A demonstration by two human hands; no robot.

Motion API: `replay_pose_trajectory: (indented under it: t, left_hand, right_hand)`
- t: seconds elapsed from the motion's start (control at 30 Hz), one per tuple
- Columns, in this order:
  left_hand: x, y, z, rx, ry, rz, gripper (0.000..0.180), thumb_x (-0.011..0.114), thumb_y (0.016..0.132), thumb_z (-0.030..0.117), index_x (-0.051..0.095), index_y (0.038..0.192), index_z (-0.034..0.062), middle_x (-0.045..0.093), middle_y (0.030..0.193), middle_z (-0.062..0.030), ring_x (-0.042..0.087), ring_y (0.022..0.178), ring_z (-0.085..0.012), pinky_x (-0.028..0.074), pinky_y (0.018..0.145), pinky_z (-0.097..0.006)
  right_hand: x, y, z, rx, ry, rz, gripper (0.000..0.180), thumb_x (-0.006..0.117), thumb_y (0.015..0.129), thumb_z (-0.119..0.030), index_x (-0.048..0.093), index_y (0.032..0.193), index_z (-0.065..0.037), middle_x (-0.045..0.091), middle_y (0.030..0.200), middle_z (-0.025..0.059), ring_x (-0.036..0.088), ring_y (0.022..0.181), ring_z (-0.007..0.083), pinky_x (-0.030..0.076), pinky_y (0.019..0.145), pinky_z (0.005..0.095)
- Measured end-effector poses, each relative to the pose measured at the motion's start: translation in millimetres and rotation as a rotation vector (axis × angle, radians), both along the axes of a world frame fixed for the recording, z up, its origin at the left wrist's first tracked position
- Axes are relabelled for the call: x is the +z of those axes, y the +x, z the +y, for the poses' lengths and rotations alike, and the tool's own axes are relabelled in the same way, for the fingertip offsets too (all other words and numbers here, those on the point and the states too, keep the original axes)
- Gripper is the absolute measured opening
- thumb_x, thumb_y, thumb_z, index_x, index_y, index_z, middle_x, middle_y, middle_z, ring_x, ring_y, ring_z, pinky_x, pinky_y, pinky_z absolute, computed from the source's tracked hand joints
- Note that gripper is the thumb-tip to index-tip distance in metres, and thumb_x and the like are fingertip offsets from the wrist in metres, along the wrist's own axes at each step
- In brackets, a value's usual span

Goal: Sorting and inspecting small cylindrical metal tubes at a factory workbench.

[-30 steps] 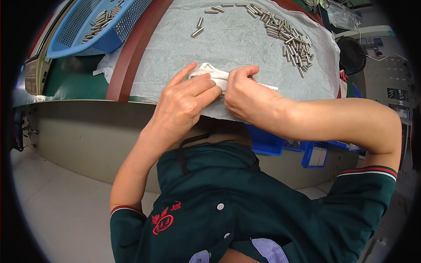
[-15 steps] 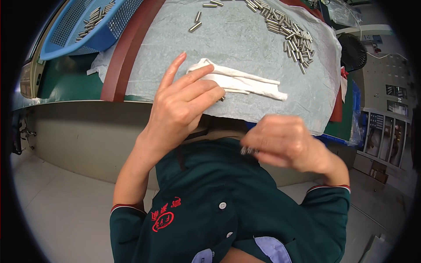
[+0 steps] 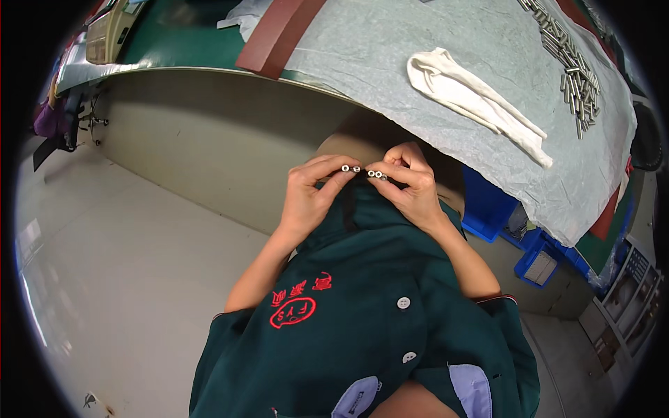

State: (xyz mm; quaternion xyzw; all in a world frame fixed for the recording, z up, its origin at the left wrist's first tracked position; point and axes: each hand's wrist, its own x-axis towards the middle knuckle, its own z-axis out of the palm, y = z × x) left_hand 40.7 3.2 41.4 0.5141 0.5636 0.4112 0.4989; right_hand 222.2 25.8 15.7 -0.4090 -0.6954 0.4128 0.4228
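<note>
My left hand (image 3: 310,195) pinches a couple of short metal pins (image 3: 345,168) between thumb and fingers, their round ends showing. Close beside it, my right hand (image 3: 417,184) grips several more metal pins (image 3: 378,175), also end-on. Fingertips of both hands almost meet in front of my shirt, below the table's edge. A folded white cloth (image 3: 474,97) lies on the pale sheet (image 3: 376,56) that covers the table. Further right, a heap of loose metal pins (image 3: 573,76) rests on the same sheet.
A dark red bar (image 3: 279,38) runs along the sheet's left side, with another red strip (image 3: 605,209) at the right. Blue bins (image 3: 488,205) sit under the table edge. A beige device (image 3: 110,35) stands on the green tabletop at far left.
My left hand has left the cloth and come back toward my body, beside my right hand. The view has turned, so the table sits higher and further right.
</note>
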Motion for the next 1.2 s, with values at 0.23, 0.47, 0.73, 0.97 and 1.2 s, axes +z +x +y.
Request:
replay_pose_trajectory:
  t: [0.23,0.47,0.73,0.97,1.2]
  left_hand:
    - [-4,5,-3,-0.039,0.075,0.097,0.014,0.064,0.079,-0.002,0.067,0.093,-0.0013,0.069,0.09,-0.0123,0.067,0.081,-0.0202,0.052,0.072,-0.028]
    - [-7,10,-3,-0.054,0.085,0.116,0.014,0.064,0.079,-0.002,0.067,0.093,-0.0019,0.069,0.09,-0.012,0.067,0.081,-0.0205,0.052,0.071,-0.028]
    - [-11,12,-2,-0.075,0.18,0.214,0.012,0.064,0.078,-0.001,0.067,0.091,-0.0011,0.068,0.087,-0.0123,0.067,0.076,-0.0232,0.053,0.066,-0.029]
    - [-12,12,-3,-0.078,0.196,0.244,0.013,0.064,0.078,-0.001,0.067,0.09,-0.0008,0.068,0.085,-0.0125,0.067,0.075,-0.0243,0.052,0.063,-0.03]
    - [-11,13,1,-0.08,0.185,0.26,0.013,0.065,0.077,-0.001,0.067,0.09,-0.0006,0.068,0.082,-0.0129,0.066,0.07,-0.0252,0.052,0.061,-0.03]
  right_hand:
    - [-5,-4,-2,-0.03,0.027,-0.008,0.023,0.075,0.065,0.002,0.071,0.087,-0.004,0.053,0.075,0.0041,0.048,0.066,0.0145,0.04,0.054,0.025]
    - [-8,-1,-2,-0.043,0.049,-0.022,0.024,0.076,0.064,0.002,0.071,0.087,-0.003,0.052,0.074,0.005,0.049,0.064,0.0145,0.041,0.054,0.0251]
    - [-24,2,-5,0.037,-0.218,0.128,0.023,0.073,0.069,0.002,0.071,0.092,-0.004,0.054,0.083,0.004,0.05,0.074,0.0131,0.04,0.061,0.0242]
    - [-29,3,-6,0.074,-0.301,0.2,0.023,0.072,0.071,0.003,0.07,0.094,-0.001,0.056,0.085,0.0047,0.052,0.075,0.0119,0.041,0.063,0.0229]
    - [-30,4,-5,0.089,-0.393,0.233,0.021,0.071,0.073,0.003,0.069,0.094,0.0,0.058,0.087,0.0046,0.051,0.072,0.0093,0.041,0.062,0.0209]
